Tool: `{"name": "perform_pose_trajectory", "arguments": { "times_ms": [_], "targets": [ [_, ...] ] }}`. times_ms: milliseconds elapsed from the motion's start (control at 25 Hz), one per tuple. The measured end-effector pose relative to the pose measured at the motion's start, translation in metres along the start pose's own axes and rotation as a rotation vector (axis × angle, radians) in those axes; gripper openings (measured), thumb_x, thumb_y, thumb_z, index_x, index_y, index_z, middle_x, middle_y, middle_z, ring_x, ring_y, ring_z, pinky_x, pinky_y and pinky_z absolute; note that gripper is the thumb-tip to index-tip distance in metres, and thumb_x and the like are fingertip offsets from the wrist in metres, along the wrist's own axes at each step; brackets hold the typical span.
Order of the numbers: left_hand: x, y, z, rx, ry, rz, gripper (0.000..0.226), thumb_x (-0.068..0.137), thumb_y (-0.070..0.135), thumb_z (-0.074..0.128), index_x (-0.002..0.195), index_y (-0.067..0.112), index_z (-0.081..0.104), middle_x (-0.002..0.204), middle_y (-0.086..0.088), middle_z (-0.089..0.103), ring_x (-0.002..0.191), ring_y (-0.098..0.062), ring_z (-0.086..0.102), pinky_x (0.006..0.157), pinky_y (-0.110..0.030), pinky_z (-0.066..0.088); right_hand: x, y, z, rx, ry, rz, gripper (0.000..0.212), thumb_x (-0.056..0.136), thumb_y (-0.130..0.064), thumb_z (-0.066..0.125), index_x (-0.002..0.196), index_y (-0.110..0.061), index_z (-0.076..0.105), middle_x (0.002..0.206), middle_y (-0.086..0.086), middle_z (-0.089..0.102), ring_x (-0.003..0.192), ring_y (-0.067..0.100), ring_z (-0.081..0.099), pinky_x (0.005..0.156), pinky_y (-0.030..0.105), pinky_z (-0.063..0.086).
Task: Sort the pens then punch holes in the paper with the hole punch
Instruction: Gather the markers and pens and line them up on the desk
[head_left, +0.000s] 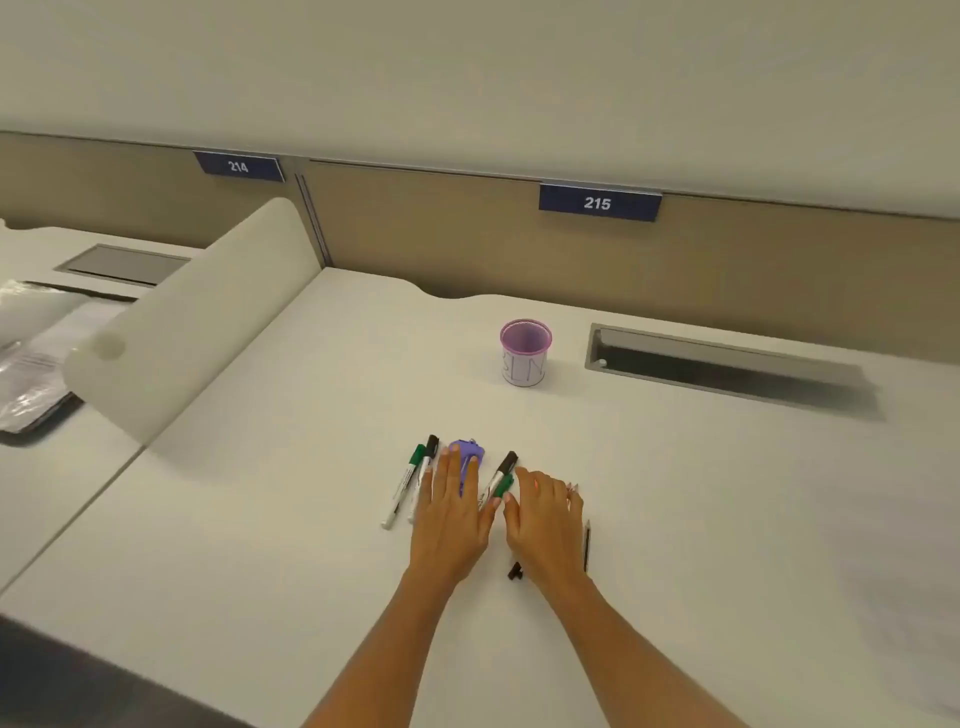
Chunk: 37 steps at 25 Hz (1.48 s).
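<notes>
Left hand (453, 512) lies flat, fingers spread and loose, over the purple punch (469, 456); only the punch's far end shows. Right hand (543, 514) is palm down, fingers loosely curled, grasping nothing visibly; its thumb touches a green-capped pen (503, 487) beside a black-capped one (500, 470). Two more pens (410, 480) lie just left of the left hand. Dark pen ends (587, 545) poke out under the right hand, unclear. Paper not identifiable. White desk (727, 519); purple cup (525, 353) farther back; tan partition, sign "215" (598, 202).
</notes>
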<state>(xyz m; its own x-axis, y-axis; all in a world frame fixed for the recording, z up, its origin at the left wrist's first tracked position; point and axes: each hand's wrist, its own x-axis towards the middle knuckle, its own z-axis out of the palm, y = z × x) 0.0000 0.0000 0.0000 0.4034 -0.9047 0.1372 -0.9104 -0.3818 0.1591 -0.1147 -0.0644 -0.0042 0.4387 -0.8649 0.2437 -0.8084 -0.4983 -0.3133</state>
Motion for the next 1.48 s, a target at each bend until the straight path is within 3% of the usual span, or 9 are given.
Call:
{"name": "perform_pose_trajectory", "arguments": {
  "times_ms": [160,280,400,600,760,920,1000,1280,1480],
  "targets": [
    [0.002,-0.031,0.003,0.0,0.075,-0.048,0.052,0.094,0.039,0.033,0.137,0.013,0.046,0.142,-0.015,0.048,0.131,-0.032,0.047,0.103,-0.045,0.043,0.018,-0.018,0.014,-0.038,-0.005,0.03,0.022,0.086,-0.03,0.053,0.094,-0.016,0.068,0.083,0.004,0.067,0.078,0.026,0.063,0.067,0.039,0.048],
    [0.012,-0.051,0.003,-0.009,0.106,-0.152,0.045,0.089,0.027,0.054,0.131,0.01,0.05,0.129,-0.012,0.057,0.116,-0.03,0.056,0.088,-0.04,0.048,0.036,-0.03,0.02,-0.058,-0.112,0.108,0.029,0.092,-0.036,0.051,0.101,-0.014,0.067,0.096,0.006,0.067,0.092,0.027,0.059,0.076,0.039,0.043],
    [0.026,-0.064,-0.002,-0.071,-0.008,-0.352,0.044,0.089,0.03,0.055,0.126,0.007,0.051,0.122,-0.014,0.054,0.106,-0.03,0.054,0.079,-0.038,0.046,0.059,-0.037,0.023,-0.059,-0.217,0.257,0.035,0.094,-0.042,0.047,0.104,-0.013,0.062,0.103,0.004,0.066,0.099,0.025,0.057,0.084,0.037,0.039],
    [0.045,-0.068,0.0,-0.045,-0.181,-0.439,0.044,0.089,0.046,0.052,0.111,0.009,0.051,0.111,-0.009,0.053,0.102,-0.027,0.052,0.083,-0.036,0.04,0.078,-0.039,0.028,-0.089,-0.315,0.424,0.024,0.087,-0.037,0.057,0.092,-0.014,0.062,0.094,0.003,0.068,0.092,0.025,0.062,0.083,0.037,0.038],
    [0.058,-0.071,0.001,-0.091,-0.226,-0.439,0.028,0.09,0.029,0.051,0.109,0.008,0.05,0.108,-0.009,0.057,0.098,-0.027,0.057,0.08,-0.035,0.042,0.082,-0.043,0.022,-0.044,-0.372,0.467,0.013,0.084,-0.027,0.058,0.08,-0.014,0.058,0.074,-0.001,0.055,0.077,0.024,0.056,0.078,0.034,0.039],
    [0.057,-0.072,-0.001,-0.124,-0.26,-0.431,0.024,0.089,0.008,0.048,0.112,0.005,0.046,0.109,-0.011,0.057,0.094,-0.026,0.059,0.077,-0.031,0.045,0.084,-0.047,0.018,0.136,-0.372,0.56,0.018,0.084,-0.029,0.06,0.085,-0.011,0.059,0.078,0.002,0.056,0.075,0.026,0.057,0.068,0.031,0.046],
    [0.053,-0.074,-0.001,-0.125,-0.249,-0.407,0.023,0.09,0.005,0.045,0.113,0.005,0.045,0.109,-0.011,0.057,0.092,-0.026,0.06,0.074,-0.032,0.046,0.082,-0.045,0.016,0.239,-0.34,0.605,0.026,0.086,-0.033,0.059,0.09,-0.008,0.062,0.077,0.003,0.057,0.072,0.025,0.056,0.06,0.029,0.041],
    [0.036,-0.076,-0.022,-0.599,-0.086,-0.415,0.025,0.098,0.03,0.045,0.109,0.008,0.04,0.092,-0.012,0.062,0.066,-0.026,0.053,0.056,-0.031,0.04,0.081,-0.054,-0.002,0.685,-0.098,0.65,0.025,0.096,-0.031,0.042,0.099,-0.008,0.052,0.081,0.007,0.06,0.073,0.027,0.06,0.064,0.038,0.049],
    [0.018,-0.061,-0.037,-0.803,-0.039,-0.352,0.018,0.092,0.016,0.052,0.106,0.011,0.041,0.086,-0.007,0.059,0.059,-0.019,0.052,0.053,-0.026,0.044,0.07,-0.096,-0.021,1.18,-0.37,0.656,0.019,0.095,-0.03,0.051,0.097,-0.012,0.056,0.065,0.002,0.047,0.053,0.014,0.044,0.051,0.027,0.045]
  ]
}}
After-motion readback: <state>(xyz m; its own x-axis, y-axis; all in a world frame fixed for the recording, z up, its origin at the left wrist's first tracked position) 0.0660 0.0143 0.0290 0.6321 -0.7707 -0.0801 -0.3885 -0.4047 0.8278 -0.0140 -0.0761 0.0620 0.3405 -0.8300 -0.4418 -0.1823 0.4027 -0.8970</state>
